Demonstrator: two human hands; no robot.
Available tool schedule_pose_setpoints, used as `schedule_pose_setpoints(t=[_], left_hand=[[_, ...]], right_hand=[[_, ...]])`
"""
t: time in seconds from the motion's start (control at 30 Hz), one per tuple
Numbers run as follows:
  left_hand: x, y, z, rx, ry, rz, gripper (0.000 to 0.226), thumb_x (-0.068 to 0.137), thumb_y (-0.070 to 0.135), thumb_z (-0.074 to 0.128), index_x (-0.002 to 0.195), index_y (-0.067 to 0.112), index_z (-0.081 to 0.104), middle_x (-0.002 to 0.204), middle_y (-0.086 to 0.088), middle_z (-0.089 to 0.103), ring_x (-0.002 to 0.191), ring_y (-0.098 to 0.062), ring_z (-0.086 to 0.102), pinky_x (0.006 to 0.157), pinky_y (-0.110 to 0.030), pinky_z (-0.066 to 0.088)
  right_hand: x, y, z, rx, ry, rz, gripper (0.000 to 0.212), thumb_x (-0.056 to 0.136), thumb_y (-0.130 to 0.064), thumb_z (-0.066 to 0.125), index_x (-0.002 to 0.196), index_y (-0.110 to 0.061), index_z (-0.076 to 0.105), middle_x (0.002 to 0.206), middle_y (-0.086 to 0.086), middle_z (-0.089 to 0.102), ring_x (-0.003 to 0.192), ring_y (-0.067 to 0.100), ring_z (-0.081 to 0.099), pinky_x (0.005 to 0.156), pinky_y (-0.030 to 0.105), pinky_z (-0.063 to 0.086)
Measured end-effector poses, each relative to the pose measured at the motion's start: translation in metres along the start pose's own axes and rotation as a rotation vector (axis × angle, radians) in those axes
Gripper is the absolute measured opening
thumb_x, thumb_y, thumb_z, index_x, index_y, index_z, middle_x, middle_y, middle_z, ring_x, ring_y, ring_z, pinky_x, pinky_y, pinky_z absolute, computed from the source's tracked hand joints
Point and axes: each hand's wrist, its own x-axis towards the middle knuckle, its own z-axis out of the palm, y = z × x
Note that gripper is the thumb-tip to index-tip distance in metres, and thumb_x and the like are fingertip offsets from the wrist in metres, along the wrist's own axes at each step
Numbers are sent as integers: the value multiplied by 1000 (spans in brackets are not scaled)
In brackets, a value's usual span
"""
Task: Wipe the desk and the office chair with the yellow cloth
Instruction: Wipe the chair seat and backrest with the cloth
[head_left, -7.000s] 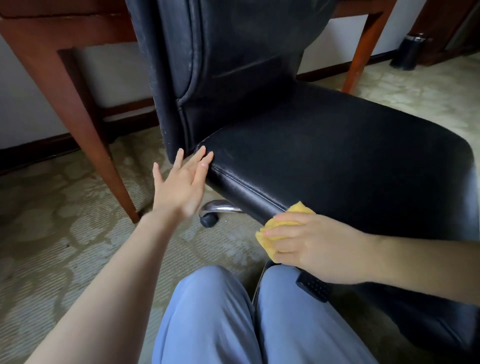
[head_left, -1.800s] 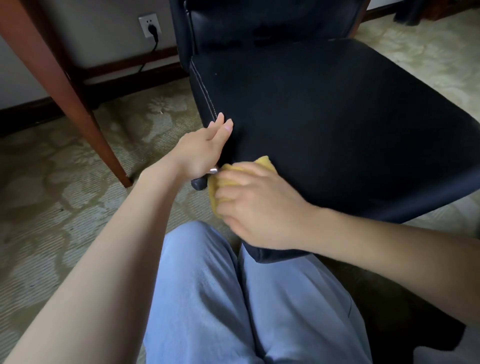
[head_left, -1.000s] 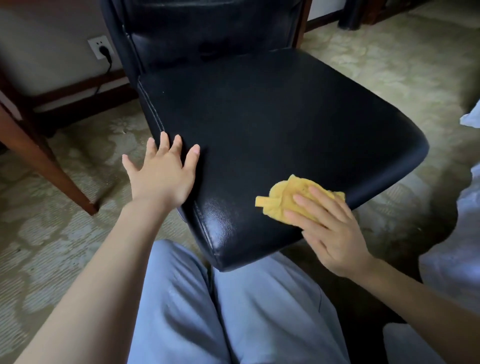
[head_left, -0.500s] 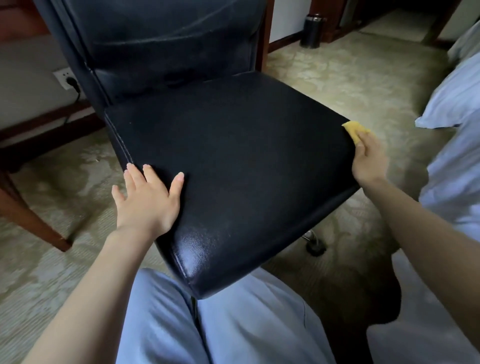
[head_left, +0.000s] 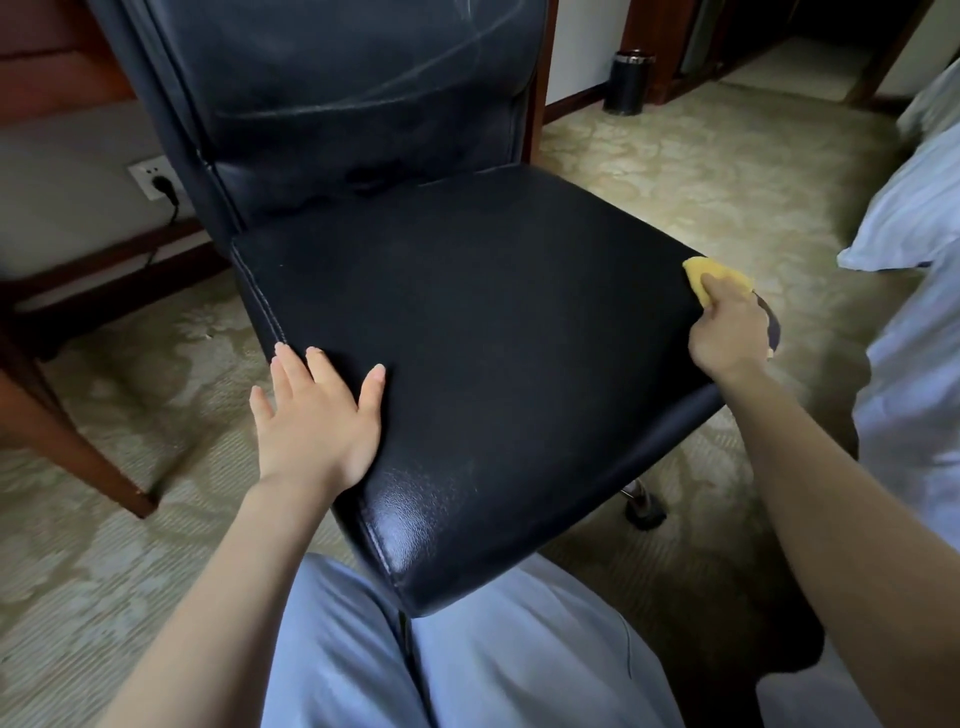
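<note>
Yellow cloth (head_left: 719, 271) mostly hidden by rt hand (head_left: 730, 332), chair (head_left: 493, 312) edge.

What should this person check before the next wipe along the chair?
1. Cloth in hand: ok. The right hand grips the yellow cloth.
2. Cloth on chair: ok. It sits against the right edge of the seat.
3. Chair steadied: ok. The left hand rests flat on the seat's left front.
4. Backrest wiped: cannot tell.
5. Desk wiped: cannot tell; only a desk leg shows.
</note>
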Motion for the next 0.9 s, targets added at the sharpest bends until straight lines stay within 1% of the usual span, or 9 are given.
schedule_pose_setpoints(t=[0.17, 0.3, 0.4, 0.47, 0.57, 0.63, 0.7, 0.77, 0.9], left_hand=[[-2, -2, 2, -27, 23, 5, 77, 96, 55, 21, 149, 0, 15, 158, -22, 6, 147, -27, 2, 116, -48, 5], [-5, -3, 2, -69, 54, 19, 75, 97, 52, 26, 149, -2, 18, 156, -23, 12, 146, -29, 8, 117, -45, 11], [-6, -3, 2, -103, 45, 25, 76, 97, 52, 27, 149, -2, 14, 157, -23, 8, 147, -28, 5, 118, -40, 9], [-8, -3, 3, -127, 34, 28, 79, 96, 54, 28, 150, -1, 10, 158, -22, 5, 147, -27, 2, 119, -37, 6], [-11, -1, 3, -148, 24, 26, 81, 95, 56, 28, 150, 0, 7, 158, -20, 1, 147, -26, -1, 119, -35, 4], [-14, 2, 3, -146, 20, 18, 82, 95, 57, 27, 151, 1, 5, 159, -19, -1, 147, -26, -2, 119, -34, 3], [-16, 6, 2, -122, 16, 9, 83, 94, 58, 25, 151, 1, 3, 158, -20, -1, 147, -27, -3, 119, -35, 3], [-19, 10, 2, -70, 16, 7, 85, 94, 59, 21, 150, -1, 1, 158, -21, -1, 147, -28, -3, 119, -36, 3], [-27, 20, -1, -6, -38, -10, 90, 91, 65, 15, 150, -1, -4, 158, -21, -4, 147, -29, -2, 119, -36, 7]], right_hand=[[-20, -48, 9, -49, -53, -204, 47, 94, -4, 39, 138, -18, 47, 141, 10, 46, 126, 35, 39, 103, 44, 33], [-39, -106, 25, -123, -159, -435, 45, 94, -5, 40, 135, -22, 49, 134, 3, 51, 117, 29, 48, 94, 40, 39], [-50, -149, 42, -106, -258, -570, 50, 93, -5, 41, 136, -29, 47, 128, 3, 54, 112, 28, 50, 88, 37, 41], [-52, -176, 54, -76, -348, -616, 55, 92, -4, 41, 139, -33, 43, 130, 4, 52, 115, 29, 48, 89, 37, 39], [-51, -215, 71, -65, -453, -663, 57, 92, -5, 39, 141, -34, 40, 141, -1, 45, 123, 28, 43, 97, 38, 37], [-53, -236, 79, -70, -478, -732, 59, 92, -5, 38, 142, -37, 37, 146, -4, 40, 126, 27, 41, 99, 38, 35], [-56, -254, 85, -80, -495, -817, 61, 94, -4, 36, 143, -40, 34, 148, -4, 37, 127, 27, 40, 98, 38, 36], [-59, -267, 90, -79, -512, -874, 60, 95, -3, 35, 143, -40, 34, 147, -1, 38, 127, 28, 40, 94, 39, 38], [-64, -278, 94, -55, -544, -951, 58, 96, -3, 35, 142, -37, 37, 143, 4, 43, 129, 29, 39, 94, 41, 39]])
